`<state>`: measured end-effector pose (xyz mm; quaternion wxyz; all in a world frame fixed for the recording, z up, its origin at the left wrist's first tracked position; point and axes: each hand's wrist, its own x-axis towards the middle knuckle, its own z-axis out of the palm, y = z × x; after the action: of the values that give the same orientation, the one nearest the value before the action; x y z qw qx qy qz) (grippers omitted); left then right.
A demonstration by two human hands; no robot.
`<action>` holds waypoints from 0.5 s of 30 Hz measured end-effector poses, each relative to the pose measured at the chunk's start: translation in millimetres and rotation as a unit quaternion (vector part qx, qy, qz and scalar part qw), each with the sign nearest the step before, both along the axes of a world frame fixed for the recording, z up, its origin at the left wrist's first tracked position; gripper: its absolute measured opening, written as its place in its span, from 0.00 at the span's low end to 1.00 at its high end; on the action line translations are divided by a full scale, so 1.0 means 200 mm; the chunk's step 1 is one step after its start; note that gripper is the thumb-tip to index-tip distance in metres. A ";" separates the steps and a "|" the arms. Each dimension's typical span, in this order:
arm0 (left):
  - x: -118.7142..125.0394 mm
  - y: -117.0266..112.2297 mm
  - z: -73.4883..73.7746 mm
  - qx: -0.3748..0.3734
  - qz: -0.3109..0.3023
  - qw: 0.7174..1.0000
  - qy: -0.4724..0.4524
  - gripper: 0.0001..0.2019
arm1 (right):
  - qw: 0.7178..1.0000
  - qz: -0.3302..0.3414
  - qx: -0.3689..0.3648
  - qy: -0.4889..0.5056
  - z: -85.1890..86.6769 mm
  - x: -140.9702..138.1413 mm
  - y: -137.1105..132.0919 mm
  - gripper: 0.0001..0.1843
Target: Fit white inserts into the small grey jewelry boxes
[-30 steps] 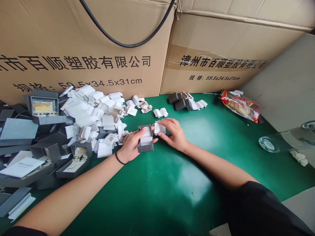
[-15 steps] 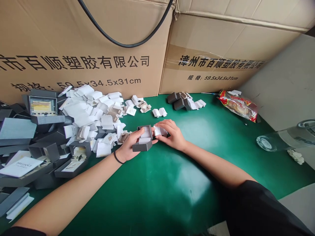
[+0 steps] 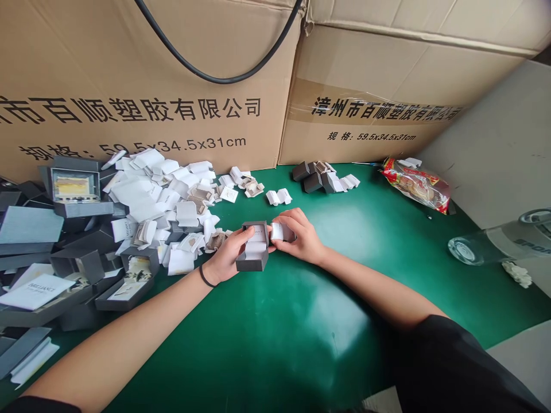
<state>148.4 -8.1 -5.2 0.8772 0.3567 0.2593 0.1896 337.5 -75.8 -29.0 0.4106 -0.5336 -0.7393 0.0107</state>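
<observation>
My left hand is closed round a small grey jewelry box, its lid raised and white lining with lettering showing inside. Close by on the right, my right hand pinches a white box insert, whose far side its fingers partly cover. Two similar white inserts lie on the green table just behind my hands. To the left of my left hand is a heap of white inserts and cards, some showing beige backs.
Larger grey boxes, several open, crowd the left side. Cardboard cartons stand along the back, with a black cable hanging before them. Small dark boxes, a red food packet and a clear bottle are farther right.
The grey box in my left hand has tipped and shifted slightly right and toward me, showing more of its lining. The insert in my right hand has turned slightly.
</observation>
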 end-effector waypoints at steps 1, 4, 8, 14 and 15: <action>0.00 0.00 0.00 0.005 0.001 1.000 0.009 0.13 | 1.000 -0.008 -0.003 -0.004 0.00 0.00 0.00 0.17; 0.00 -0.01 0.02 0.031 -0.014 0.999 0.033 0.15 | 0.999 -0.032 -0.013 -0.022 0.00 -0.01 -0.01 0.17; -0.02 -0.02 0.02 0.051 -0.032 0.998 0.034 0.17 | 0.998 -0.039 -0.014 -0.054 0.00 -0.02 -0.02 0.20; -0.01 0.00 -0.01 -0.013 0.029 0.999 0.009 0.13 | 0.998 -0.018 0.022 -0.063 0.00 -0.01 -0.01 0.27; 0.00 0.01 -0.01 -0.028 0.054 0.998 -0.001 0.11 | 0.997 -0.018 0.026 -0.064 0.00 0.00 -0.01 0.30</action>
<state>147.5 -6.6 -7.9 0.8757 0.3172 0.2826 0.2294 338.1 -77.7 -29.2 0.3763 -0.5355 -0.7544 -0.0498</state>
